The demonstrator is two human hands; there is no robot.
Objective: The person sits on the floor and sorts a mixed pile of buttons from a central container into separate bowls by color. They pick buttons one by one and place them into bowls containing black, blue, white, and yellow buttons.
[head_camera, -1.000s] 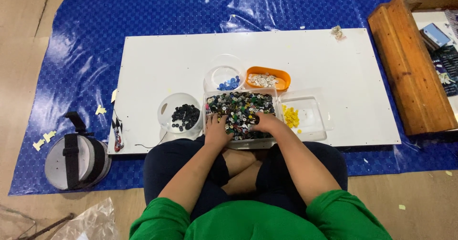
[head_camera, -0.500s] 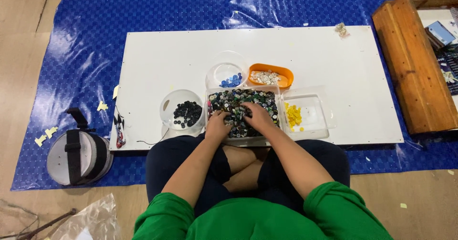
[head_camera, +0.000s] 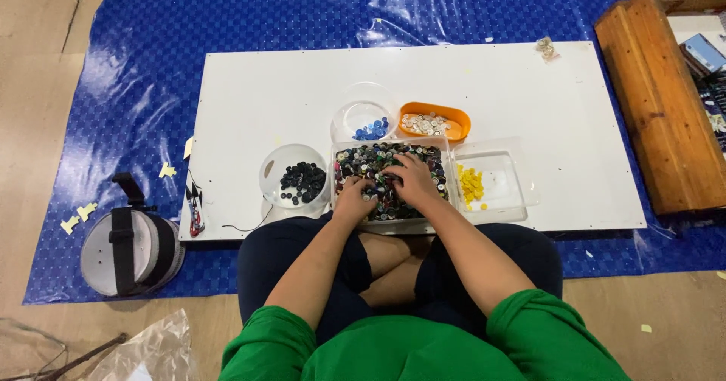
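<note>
Both hands down in the clear tray of mixed buttons, centre of the frame, just above the crossed legs. Left hand at the tray's lower left corner, fingers curled into the pile — whether anything is pinched between them, impossible to tell. Right hand spread flat across the middle of the buttons, fingers fanned wide and pressing on top, nothing visibly gripped.

Around the tray, on the white board laid over the blue tarp: round clear bowl of black buttons just left of the tray; smaller clear bowl of blue buttons just above it; orange dish of pale buttons beside that, upper right of the tray. Touching the tray's right side, a clear rectangular container of yellow buttons — the yellow heap bunched at its left end.

Far left, off the board, a round grey pouch with a black strap on the tarp. Wooden crate along the right edge of the frame. Crumpled clear plastic at the lower left, on the bare floor. Green sleeves at the bottom edge.
</note>
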